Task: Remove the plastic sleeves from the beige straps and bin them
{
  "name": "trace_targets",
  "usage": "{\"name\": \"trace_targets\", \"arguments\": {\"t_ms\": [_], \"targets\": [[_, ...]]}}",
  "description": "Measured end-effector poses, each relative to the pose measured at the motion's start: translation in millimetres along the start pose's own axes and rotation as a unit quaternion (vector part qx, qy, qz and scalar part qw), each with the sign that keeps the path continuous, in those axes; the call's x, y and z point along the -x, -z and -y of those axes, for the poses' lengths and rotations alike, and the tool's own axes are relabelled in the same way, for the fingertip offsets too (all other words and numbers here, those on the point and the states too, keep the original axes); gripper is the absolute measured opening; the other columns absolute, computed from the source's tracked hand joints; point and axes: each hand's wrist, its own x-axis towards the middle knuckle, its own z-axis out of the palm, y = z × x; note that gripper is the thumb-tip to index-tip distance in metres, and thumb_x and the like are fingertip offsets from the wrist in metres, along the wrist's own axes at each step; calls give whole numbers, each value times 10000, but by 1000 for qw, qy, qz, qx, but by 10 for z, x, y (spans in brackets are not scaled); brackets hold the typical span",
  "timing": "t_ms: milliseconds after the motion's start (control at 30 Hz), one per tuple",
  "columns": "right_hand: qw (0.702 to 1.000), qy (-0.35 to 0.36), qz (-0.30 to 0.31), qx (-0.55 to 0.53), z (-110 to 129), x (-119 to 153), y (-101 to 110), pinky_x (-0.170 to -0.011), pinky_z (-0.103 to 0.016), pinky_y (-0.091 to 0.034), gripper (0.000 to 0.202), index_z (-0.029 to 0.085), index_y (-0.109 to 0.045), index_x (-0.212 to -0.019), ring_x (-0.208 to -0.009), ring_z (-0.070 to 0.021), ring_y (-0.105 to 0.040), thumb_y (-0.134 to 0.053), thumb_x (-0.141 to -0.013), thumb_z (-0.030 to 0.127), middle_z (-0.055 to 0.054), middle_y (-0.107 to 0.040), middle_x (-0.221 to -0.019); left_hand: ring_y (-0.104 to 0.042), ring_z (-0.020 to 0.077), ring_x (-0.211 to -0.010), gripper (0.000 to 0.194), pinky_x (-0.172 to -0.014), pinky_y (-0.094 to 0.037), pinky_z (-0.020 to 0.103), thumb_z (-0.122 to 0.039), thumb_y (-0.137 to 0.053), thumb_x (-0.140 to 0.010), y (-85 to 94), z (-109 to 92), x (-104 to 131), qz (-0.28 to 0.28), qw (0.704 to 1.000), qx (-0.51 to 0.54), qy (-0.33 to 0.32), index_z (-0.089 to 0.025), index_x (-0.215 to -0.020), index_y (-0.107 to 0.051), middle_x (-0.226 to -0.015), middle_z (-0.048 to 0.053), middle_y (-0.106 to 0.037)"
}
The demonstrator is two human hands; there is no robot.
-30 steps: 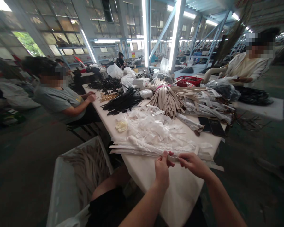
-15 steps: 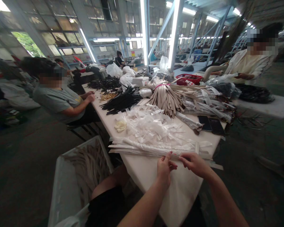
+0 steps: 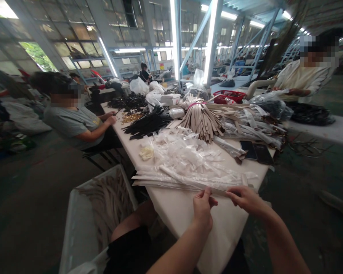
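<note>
At the near edge of the table, my left hand (image 3: 203, 207) pinches a long pale strap (image 3: 218, 192) between thumb and fingers. A short way to the right, my right hand (image 3: 246, 198) grips the same strap, its fingers closed. The strap runs up and left over a row of flat pale straps (image 3: 148, 178), some in clear plastic. Just beyond these lies a heap of clear plastic sleeves (image 3: 183, 150). My fingers hide parts of the strap, and its right end cannot be made out.
A white bin (image 3: 70, 224) of beige straps stands at my left. On the table (image 3: 217, 232) lie a pink-tied strap bundle (image 3: 198, 120), black strips (image 3: 150, 123), a red basket (image 3: 228, 96) and two dark flat objects (image 3: 255, 151). Co-workers are at left (image 3: 71, 118) and right (image 3: 297, 76).
My right hand has slid to the right along the strap, away from my left hand, and a longer stretch shows between them. My left hand has shifted slightly right and down.
</note>
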Motion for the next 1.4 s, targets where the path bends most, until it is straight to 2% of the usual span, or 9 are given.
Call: {"name": "trace_targets", "arguments": {"t_ms": [100, 233, 367, 533, 700, 900, 1067, 1200, 1400], "targets": [[1000, 12, 16, 2, 83, -33, -9, -583, -259, -374, 415, 177, -626, -631, -589, -162, -570, -501, -944, 419, -20, -624, -596, -495, 90, -483, 433, -511, -413, 224, -479, -844, -671, -6, 71, 115, -11, 1000, -6, -15, -94, -785, -681, -569, 2, -565], [1000, 1, 25, -10, 109, -33, -18, -571, -258, -380, 367, 182, -672, -730, -599, -172, -593, -495, -946, 420, -33, -671, -653, -495, 90, -496, 420, -525, -417, 221, -481, -838, -677, 57, -18, 154, -34, 998, -16, -53, -98, -766, -689, -569, 5, -572], [999, 13, -11, 34, 160, -93, -53, -609, -267, -383, 358, 183, -628, -657, -625, -176, -596, -518, -925, 394, -31, -657, -633, -503, 94, -492, 419, -530, -423, 219, -478, -847, -665, 100, -90, 91, -74, 995, -4, -69, -111, -752, -665, -544, -1, -565], [999, 42, -6, 26, 293, -220, -118, -625, -266, -386, 336, 189, -654, -698, -636, -171, -596, -501, -928, 381, -25, -673, -656, -504, 92, -479, 443, -512, -425, 219, -480, -863, -637, 60, -57, 3, -66, 996, 4, -55, -99, -766, -677, -554, 2, -572], [999, 8, -29, 40, 167, -180, -24, -616, -262, -389, 300, 189, -655, -699, -628, -172, -606, -523, -905, 363, -23, -680, -655, -513, 85, -476, 455, -509, -435, 216, -445, -899, -588, 81, -164, -116, -100, 992, 43, -69, -100, -795, -687, -594, -3, -586], [1000, 9, -13, 22, 185, -268, -124, -583, -261, -373, 342, 187, -675, -707, -593, -163, -591, -492, -924, 379, -23, -681, -643, -522, 89, -485, 483, -513, -436, 221, -485, -879, -611, 12, -23, -163, -51, 998, 11, -44, -71, -808, -728, -622, 42, -628], [998, -16, -37, 50, 103, -221, -62, -621, -277, -384, 349, 184, -684, -682, -614, -175, -605, -520, -907, 396, -32, -692, -653, -506, 83, -494, 523, -509, -423, 216, -500, -875, -612, 11, -27, -186, -68, 996, 18, -58, -75, -890, -746, -663, 47, -648], [999, -4, -37, 21, 94, -230, -96, -653, -283, -412, 375, 183, -683, -673, -654, -190, -629, -511, -912, 416, -41, -705, -668, -525, 99, -493, 504, -520, -434, 222, -522, -876, -598, 0, 52, -192, -51, 998, 7, -38, -88, -799, -717, -569, 16, -593], [996, -37, -69, -43, 123, -330, -254, -632, -280, -438, 377, 183, -708, -907, -635, -196, -655, -522, -904, 511, -37, -719, -673, -538, 103, -479, 515, -514, -443, 227, -515, -887, -574, -46, 136, -186, -24, 1000, 0, -14, -84, -798, -714, -575, 28, -614]]}}
